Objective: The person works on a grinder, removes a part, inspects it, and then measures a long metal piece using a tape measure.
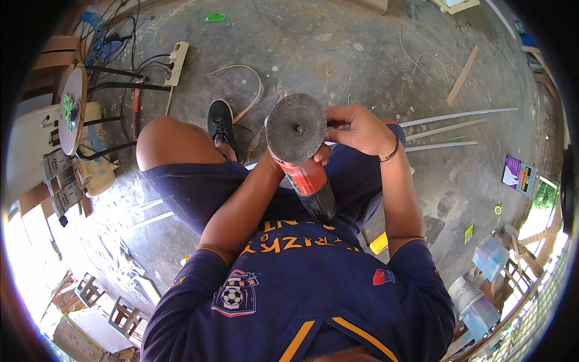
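Observation:
An angle grinder [306, 178] with a red and black body is held over my lap, its round grey disc [292, 130] facing up. A small metal nut or spindle end [299, 128] shows near the disc's centre. My left hand [275, 164] wraps around the grinder's head from below. Most of that hand is hidden by the disc; some fingertips show at the right of the body. At the disc's right rim, my right hand [360, 128] has its thumb and bent fingers closed on the edge. A dark band circles the right wrist.
Long pale strips [449, 130] lie on the floor at right, near a wooden piece [462, 75]. A power strip [176, 63] with cables is at upper left, beside a stand with a round disc [72, 110]. Clear plastic bins [491, 256] stand at right.

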### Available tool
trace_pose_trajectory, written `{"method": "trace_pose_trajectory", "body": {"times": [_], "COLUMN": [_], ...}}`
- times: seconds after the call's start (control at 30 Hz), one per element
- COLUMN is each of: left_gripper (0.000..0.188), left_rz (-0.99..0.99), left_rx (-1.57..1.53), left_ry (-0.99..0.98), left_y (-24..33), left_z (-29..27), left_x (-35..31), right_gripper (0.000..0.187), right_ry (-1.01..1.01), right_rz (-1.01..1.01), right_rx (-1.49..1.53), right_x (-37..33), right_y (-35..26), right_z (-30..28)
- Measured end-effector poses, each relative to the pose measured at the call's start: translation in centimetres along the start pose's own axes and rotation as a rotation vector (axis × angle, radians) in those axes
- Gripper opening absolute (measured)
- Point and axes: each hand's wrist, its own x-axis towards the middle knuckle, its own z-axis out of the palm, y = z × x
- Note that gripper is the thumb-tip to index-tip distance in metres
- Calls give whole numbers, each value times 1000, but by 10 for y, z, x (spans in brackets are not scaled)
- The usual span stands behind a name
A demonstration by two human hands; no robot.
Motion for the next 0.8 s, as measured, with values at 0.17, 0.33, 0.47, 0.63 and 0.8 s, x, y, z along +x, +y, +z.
{"method": "trace_pose_trajectory", "body": {"times": [0.17, 0.33, 0.47, 0.63, 0.8], "left_gripper": [39, 51, 69, 71, 70], "left_rz": [-29, -1, 38, 95, 104], "left_rx": [135, 158, -35, 51, 144], "left_ry": [142, 293, 367, 310, 422], "left_y": [3, 9, 10, 7, 7], "left_z": [2, 5, 26, 26, 42], "left_x": [-2, 3, 10, 16, 18], "right_gripper": [27, 28, 31, 28, 42], "right_ry": [128, 483, 546, 529, 338], "right_rz": [-42, -93, -142, -137, -223], "right_rx": [-478, -183, 750, 556, 107], "right_x": [3, 0, -10, -20, -10], "right_y": [-2, 12, 19, 7, -22], "right_z": [3, -2, -14, -4, 11]}}
